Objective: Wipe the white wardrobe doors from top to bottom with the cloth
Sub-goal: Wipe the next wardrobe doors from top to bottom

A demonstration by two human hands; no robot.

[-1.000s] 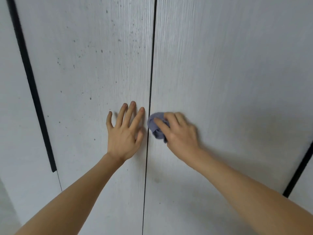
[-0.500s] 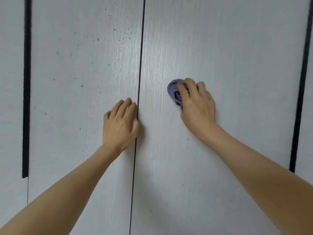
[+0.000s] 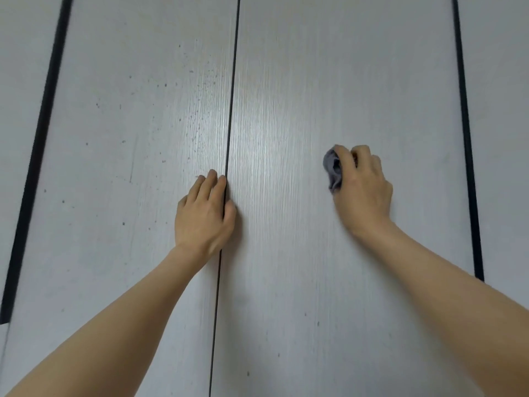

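White wardrobe doors (image 3: 343, 81), left hand (image 3: 203, 216) flat beside centre seam, fingers straight, right hand (image 3: 363, 190) fingers grasping grey cloth (image 3: 332, 169)

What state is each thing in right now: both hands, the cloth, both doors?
left hand: flat on the left door, fingers at the centre gap
right hand: pressing the bunched cloth to the right door
cloth: crumpled, gripped
left door: closed, speckled with dark spots
right door: closed, few specks low down
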